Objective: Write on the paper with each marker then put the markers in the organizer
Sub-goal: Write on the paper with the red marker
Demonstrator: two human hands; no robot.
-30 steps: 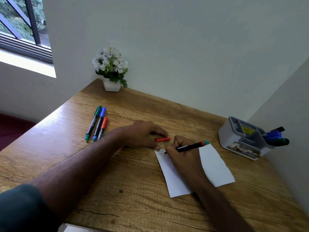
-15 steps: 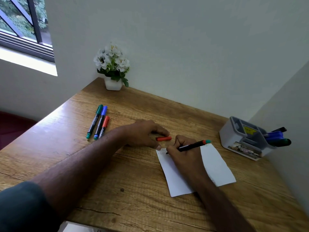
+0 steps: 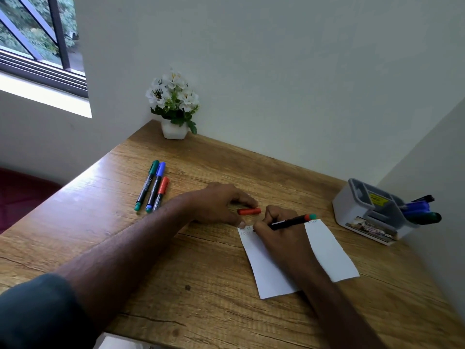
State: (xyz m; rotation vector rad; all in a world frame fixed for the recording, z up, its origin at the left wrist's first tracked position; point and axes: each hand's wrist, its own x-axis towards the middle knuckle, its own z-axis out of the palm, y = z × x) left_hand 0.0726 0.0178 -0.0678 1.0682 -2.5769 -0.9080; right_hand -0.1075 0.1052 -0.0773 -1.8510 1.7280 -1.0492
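A person's right hand [image 3: 281, 231] grips an uncapped marker [image 3: 293, 221], its tip on the top edge of the paper [image 3: 327, 250] lying on a wooden desk [image 3: 201, 285]. The left hand [image 3: 219, 204], fingers loosely bent, pins the paper's corner beside a red cap [image 3: 249, 211]. Three capped markers [image 3: 153, 187] lie to the left; the organizer [image 3: 359, 210], at right, holds others.
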